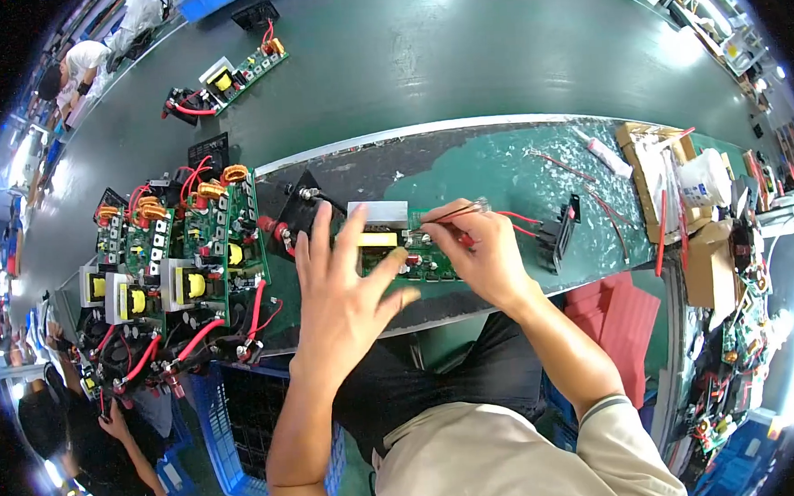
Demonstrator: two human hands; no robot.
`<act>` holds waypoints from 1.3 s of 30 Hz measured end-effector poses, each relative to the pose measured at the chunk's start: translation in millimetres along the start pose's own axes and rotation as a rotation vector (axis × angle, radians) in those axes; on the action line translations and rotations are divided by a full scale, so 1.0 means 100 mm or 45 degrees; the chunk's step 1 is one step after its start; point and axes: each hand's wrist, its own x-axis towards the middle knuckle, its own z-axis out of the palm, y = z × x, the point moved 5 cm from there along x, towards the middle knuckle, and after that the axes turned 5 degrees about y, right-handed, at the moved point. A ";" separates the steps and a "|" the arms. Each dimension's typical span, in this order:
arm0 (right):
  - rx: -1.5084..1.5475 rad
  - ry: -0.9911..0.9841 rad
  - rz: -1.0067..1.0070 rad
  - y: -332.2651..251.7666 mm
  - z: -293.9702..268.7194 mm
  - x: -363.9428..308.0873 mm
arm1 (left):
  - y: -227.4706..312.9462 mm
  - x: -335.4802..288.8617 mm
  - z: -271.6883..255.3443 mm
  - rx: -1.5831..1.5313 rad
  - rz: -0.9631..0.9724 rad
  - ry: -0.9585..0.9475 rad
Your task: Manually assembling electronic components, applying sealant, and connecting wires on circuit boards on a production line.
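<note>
A green circuit board lies on the bench in front of me, with a silver heat sink and a yellow-wrapped transformer on it. My left hand is spread over the board's left part, its fingers apart and partly covering it. At the board's right part, my right hand pinches what looks like a pair of thin metal tweezers; its tip is close to the board's parts. Red wires run right to a black end panel standing upright. Another black end panel is at the board's left.
Several finished-looking boards with red cables crowd the left. Another board lies on the far green surface. To the right are a white tube, loose red wires, a cardboard box and a white tub. A blue crate is below left.
</note>
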 end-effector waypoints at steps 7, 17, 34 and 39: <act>-0.097 -0.111 -0.157 0.05 0.15 0.07 | 0.09 0.09 0.24 0.016 -0.054 -0.243; -0.092 -0.141 -0.163 0.09 0.19 0.09 | 0.08 0.15 0.30 -0.060 -0.068 -0.216; -0.187 -0.165 -0.135 0.09 0.20 0.12 | 0.10 0.22 0.29 0.038 -0.089 -0.173; 0.029 -0.029 -0.072 -0.01 0.10 0.16 | 0.10 0.25 0.21 -0.001 -0.009 -0.073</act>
